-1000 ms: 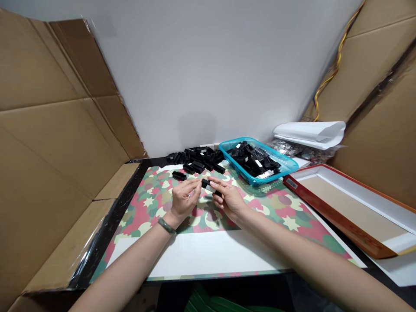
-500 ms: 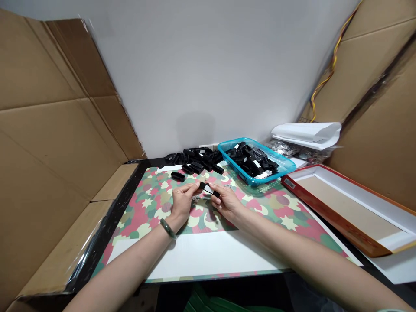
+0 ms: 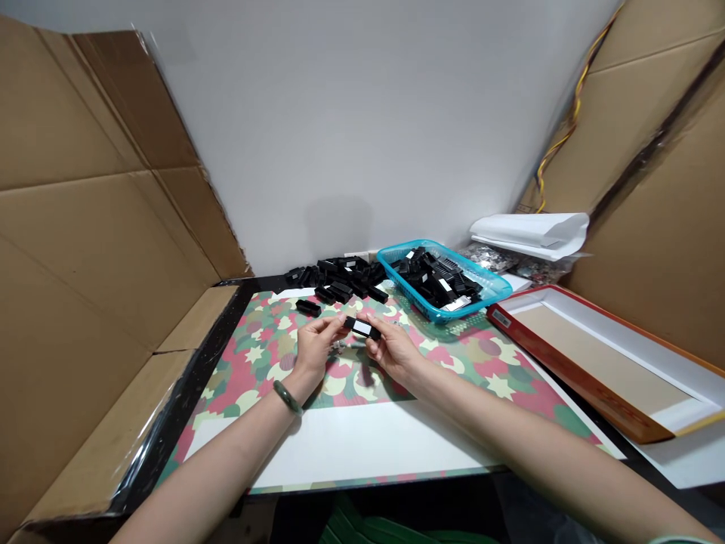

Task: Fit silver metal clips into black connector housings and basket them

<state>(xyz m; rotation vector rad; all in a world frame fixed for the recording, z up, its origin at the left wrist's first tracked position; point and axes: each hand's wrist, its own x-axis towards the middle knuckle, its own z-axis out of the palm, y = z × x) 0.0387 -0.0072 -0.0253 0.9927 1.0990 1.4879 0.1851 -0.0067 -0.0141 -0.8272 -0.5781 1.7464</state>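
Held between the partly closed left hand point(image 3: 313, 349) and right hand point(image 3: 393, 351), fingertips on either end: a black connector housing point(image 3: 362, 327) with a white label, above a camouflage-print mat point(image 3: 249, 340), near of the teal plastic basket point(image 3: 408, 296). Risk: fingertips slipping from a light pinch, dropping the housing onto small metal parts point(image 3: 340, 345) just below, scattering them toward the loose black housings point(image 3: 340, 279) at far left.

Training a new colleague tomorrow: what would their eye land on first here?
The turquoise plastic basket full of black blocks stands out at the back, with a loose pile of black blocks to its left. Nearer, over a pink-and-green camouflage mat, the left hand and right hand pinch a small white-labelled black block.
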